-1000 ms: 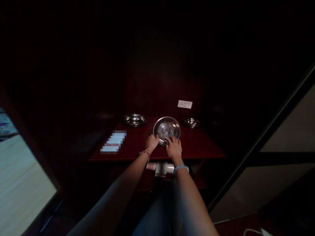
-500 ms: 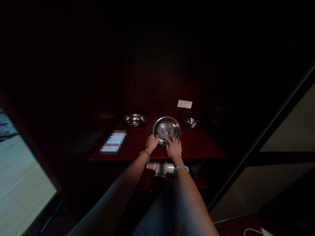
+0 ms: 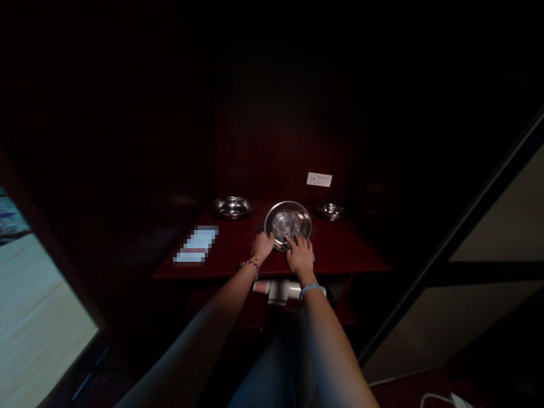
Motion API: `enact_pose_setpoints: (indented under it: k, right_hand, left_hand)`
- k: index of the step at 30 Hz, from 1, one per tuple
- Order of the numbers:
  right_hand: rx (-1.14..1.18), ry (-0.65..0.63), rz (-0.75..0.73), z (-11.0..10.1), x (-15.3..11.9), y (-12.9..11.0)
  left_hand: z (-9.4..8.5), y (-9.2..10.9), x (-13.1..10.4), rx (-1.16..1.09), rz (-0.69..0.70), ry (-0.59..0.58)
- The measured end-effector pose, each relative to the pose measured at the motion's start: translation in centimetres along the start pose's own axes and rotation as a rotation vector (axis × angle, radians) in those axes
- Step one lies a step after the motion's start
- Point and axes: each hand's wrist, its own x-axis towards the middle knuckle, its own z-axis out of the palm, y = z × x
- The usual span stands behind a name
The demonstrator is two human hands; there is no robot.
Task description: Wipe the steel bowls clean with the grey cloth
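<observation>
A round steel basin (image 3: 302, 214) is tilted toward me above the dark red shelf, its inside facing me and a ring of small dots on its bottom. My left hand (image 3: 262, 246) is closed on the lower left of its rim, thumb on the inner side. My right hand (image 3: 300, 256) presses a grey cloth (image 3: 294, 231) against the lower right inside of the basin, its fingers bent over the cloth. Much of the cloth is hidden under that hand.
Another steel basin (image 3: 233, 208) stands at the back left of the shelf (image 3: 340, 255), and smaller steel bowls (image 3: 331, 211) at the back right. A blurred-out pale rectangle (image 3: 196, 245) lies at left. White and pink cylinders (image 3: 293, 290) lie beneath. A socket plate (image 3: 319, 179) is on the back wall.
The fingers of my right hand and the cloth have shifted very slightly on the basin's inner side. Everything else stays in place.
</observation>
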Motion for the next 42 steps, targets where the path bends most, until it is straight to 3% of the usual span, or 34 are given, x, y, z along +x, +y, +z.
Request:
enact_pose_setpoints:
  k: [20,42]
  right_hand:
    - [0.012,0.039,-0.003,0.3,0.0,0.1]
    - [0.004,0.010,0.002,0.1,0.0,0.1]
  left_hand:
    - [-0.6,0.6,-0.9,-0.025,0.000,0.027]
    - [0.3,-0.3,0.3,0.012,-0.005,-0.009]
